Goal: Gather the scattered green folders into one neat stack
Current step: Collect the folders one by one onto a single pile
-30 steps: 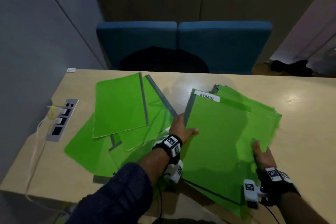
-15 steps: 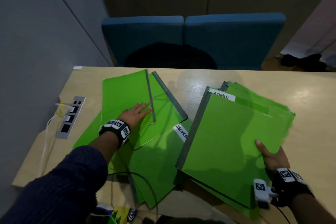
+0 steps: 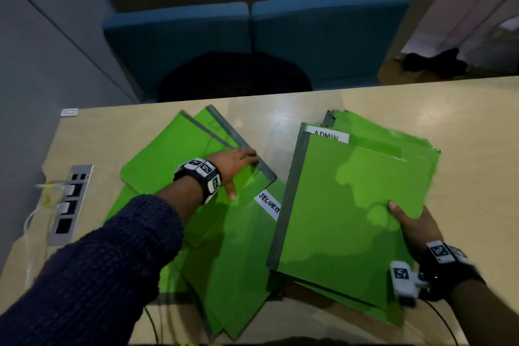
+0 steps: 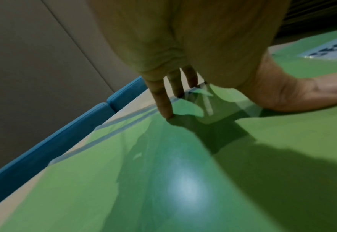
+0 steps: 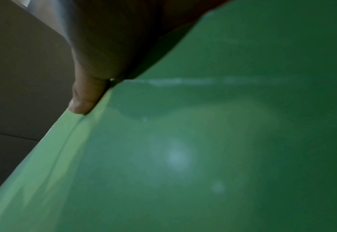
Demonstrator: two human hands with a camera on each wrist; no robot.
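Note:
A stack of green folders with a white ADMIN label lies on the right of the table. My right hand grips its right edge, thumb on top; in the right wrist view the thumb presses the green cover. Several loose green folders overlap on the left, one with a white SECURITY label. My left hand rests flat on the top loose folder, fingers reaching its grey spine and thumb spread on the cover.
A power socket strip with white plugs and cables is set into the wooden table at the left edge. Two blue chairs stand behind the table, and a dark thing lies on them. The folders overhang the near edge.
My left hand let go of the stack's left spine, crossed to the loose folders on the left, then slid to the top one's grey spine. My right hand kept its grip on the stack.

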